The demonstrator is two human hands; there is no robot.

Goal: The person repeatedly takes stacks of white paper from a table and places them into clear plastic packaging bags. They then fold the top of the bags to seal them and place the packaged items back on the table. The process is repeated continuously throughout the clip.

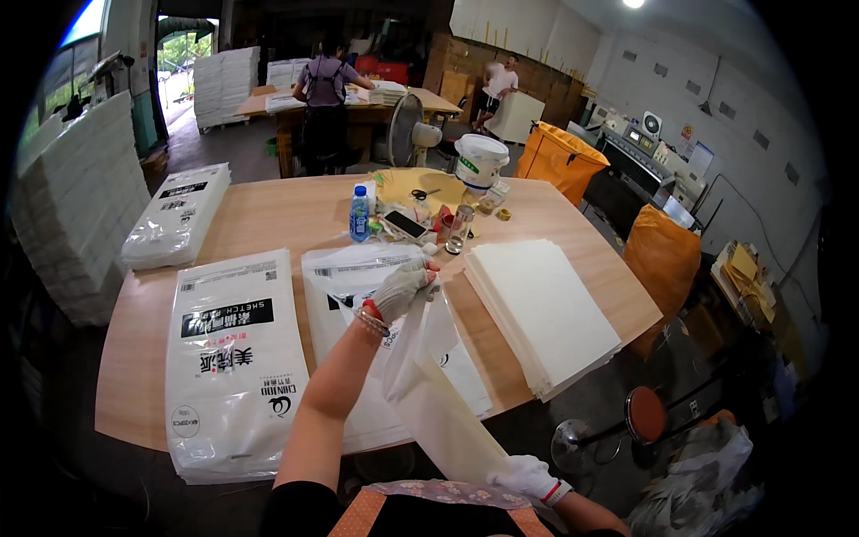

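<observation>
My left hand [400, 291], in a pale glove with bare fingertips, is closed on the upper part of a clear plastic bag [413, 345]. Low at my waist, my white-gloved right hand [528, 476] grips the near end of a stack of cream paper sheets [452, 428]. The sheets slant up from my waist, their far end against or inside the bag; I cannot tell which. Beneath lie flat printed plastic bags [344, 268]. To their left is a pile of printed packs [234, 358]. To the right sits a stack of white paper [541, 309].
Beyond my left hand stand a water bottle [359, 215], a phone [405, 225], a glass [460, 229], scissors [424, 193] and a white bucket [481, 161]. Another pack pile [179, 215] lies far left. A stool [645, 412] and orange sacks [662, 268] stand right. Two people are farther back.
</observation>
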